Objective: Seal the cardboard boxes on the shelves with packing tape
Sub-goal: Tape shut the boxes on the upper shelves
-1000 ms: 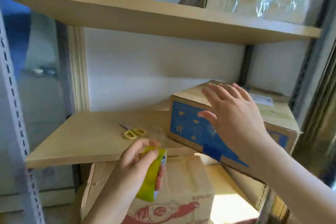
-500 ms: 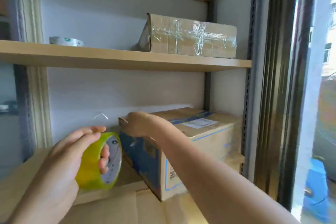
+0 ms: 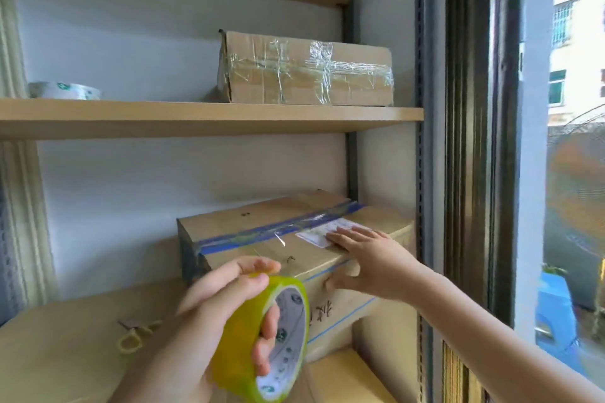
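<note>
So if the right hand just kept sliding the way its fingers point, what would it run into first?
Probably the blue tape strip. The right hand lies flat on the lower box, fingertips on the white label, pointing left and back; depth is unclear.

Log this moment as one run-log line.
left hand: grips tape roll | right hand: flat on box top | tape: strand spans roll to box

A single head-worn wide-angle view looks forward and slightly down from close in front of the shelves, facing the wall behind them, with a window along the right edge.
</note>
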Motion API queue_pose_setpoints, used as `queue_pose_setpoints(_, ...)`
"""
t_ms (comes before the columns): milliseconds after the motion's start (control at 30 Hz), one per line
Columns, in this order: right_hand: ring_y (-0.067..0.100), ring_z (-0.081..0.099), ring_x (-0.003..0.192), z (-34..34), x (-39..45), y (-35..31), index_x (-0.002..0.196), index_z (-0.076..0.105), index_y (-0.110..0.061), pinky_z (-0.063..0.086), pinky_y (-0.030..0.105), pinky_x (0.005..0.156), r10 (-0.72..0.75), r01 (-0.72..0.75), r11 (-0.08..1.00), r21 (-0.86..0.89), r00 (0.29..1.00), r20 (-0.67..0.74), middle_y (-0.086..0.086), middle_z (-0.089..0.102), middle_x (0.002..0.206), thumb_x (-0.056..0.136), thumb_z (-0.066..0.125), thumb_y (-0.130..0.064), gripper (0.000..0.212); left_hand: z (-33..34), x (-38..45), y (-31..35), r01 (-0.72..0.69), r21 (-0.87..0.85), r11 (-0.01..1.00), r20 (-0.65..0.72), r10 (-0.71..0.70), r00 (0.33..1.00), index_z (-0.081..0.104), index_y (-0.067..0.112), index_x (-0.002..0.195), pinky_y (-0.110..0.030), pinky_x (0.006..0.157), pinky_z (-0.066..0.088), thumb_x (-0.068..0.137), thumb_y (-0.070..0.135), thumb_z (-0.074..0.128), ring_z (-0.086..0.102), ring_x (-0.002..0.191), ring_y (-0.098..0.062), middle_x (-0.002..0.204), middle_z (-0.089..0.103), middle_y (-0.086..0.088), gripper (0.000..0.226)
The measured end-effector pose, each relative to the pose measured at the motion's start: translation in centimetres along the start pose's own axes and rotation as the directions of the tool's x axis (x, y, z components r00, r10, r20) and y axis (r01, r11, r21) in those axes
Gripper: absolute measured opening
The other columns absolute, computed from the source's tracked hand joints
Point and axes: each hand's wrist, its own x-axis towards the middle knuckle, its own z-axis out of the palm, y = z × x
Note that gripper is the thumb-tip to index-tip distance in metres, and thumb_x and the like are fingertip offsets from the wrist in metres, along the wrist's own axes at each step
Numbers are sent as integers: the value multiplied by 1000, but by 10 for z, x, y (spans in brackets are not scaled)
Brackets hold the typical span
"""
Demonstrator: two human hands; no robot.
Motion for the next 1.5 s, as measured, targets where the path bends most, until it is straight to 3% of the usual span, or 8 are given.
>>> queue_pose_setpoints(133, 25, 62, 115, 23, -23, -34, 122, 66, -20, 51, 38, 96, -29, -2, 997, -81, 925, -380, -1, 67, 125, 73, 33, -86, 89, -2, 11, -18, 54, -128, 990, -48, -61, 997, 68, 1, 88, -28, 35, 41, 68, 9, 59, 41, 30, -23, 51, 43, -24, 24)
queue_pose_setpoints(400, 36, 53, 130, 84, -82, -81, 130, 65, -14, 49, 47, 100, 8, -27, 1000, -15, 707, -707, 11, 58, 138, 83, 48, -80, 82, 3, 35, -16, -51, -207, 977, -106, 29, 994, 62, 7, 102, -24, 32, 33, 73, 16, 59, 37, 30, -15, 52, 42, -10, 30)
queue_pose_setpoints(633, 33, 52, 131, 99, -120, -87, 135, 59, -20, 48, 41, 101, 36, -17, 999, 36, 786, -618, 5, 54, 143, 87, 44, -75, 75, -7, 43, -50, -47, -391, 919, -89, 13, 996, 64, 8, 99, -19, 33, 34, 76, 20, 62, 35, 36, -8, 57, 39, -3, 26)
queue_pose_setpoints(733, 10, 62, 116, 61, -119, -76, 122, 68, -36, 57, 26, 82, 174, 29, 942, 335, 810, -561, -24, 61, 128, 95, 32, -69, 56, -4, 44, -49, -47, -334, 942, -90, 17, 996, 60, 6, 105, -19, 35, 33, 88, 16, 49, 35, 37, -9, 57, 40, -4, 23)
queue_pose_setpoints(833, 0, 65, 98, 15, -99, -81, 109, 68, -40, 52, 20, 71, 362, 89, 666, 741, 830, -425, -27, 64, 110, 90, 38, -71, 47, -5, 41, -48, -46, -285, 957, -86, 22, 996, 56, 2, 114, -21, 37, 35, 91, 16, 52, 38, 39, -11, 58, 44, -6, 27)
queue_pose_setpoints(1000, -1, 58, 102, -28, -57, -118, 114, 63, -39, 52, 25, 76, 306, 62, 763, 643, 843, -443, -24, 60, 110, 70, 51, -78, 60, -6, 34, -53, -47, -196, 979, -2, 47, 999, 67, 8, 112, -25, 46, 43, 69, 38, 86, 47, 45, -20, 60, 49, -13, 55)
queue_pose_setpoints(1233, 16, 59, 51, -12, -40, -130, 72, 71, -17, 49, 36, 53, 477, 24, 566, 824, 806, -351, 0, 62, 53, 92, 62, -37, 30, -2, 35, -63, -62, -199, 978, -111, 41, 993, 73, 13, 111, -33, 74, 58, 78, 30, 71, 69, 94, -31, 106, 69, -26, 36)
queue_pose_setpoints(1500, 19, 65, 57, -4, -38, -129, 86, 76, -23, 55, 40, 57, 527, 179, 349, 920, 774, -350, -4, 66, 58, 96, 61, -36, 23, -4, 37, -67, -46, -220, 974, -64, 33, 997, 75, 16, 111, -39, 84, 60, 81, 43, 68, 70, 106, -31, 114, 71, -21, 41)
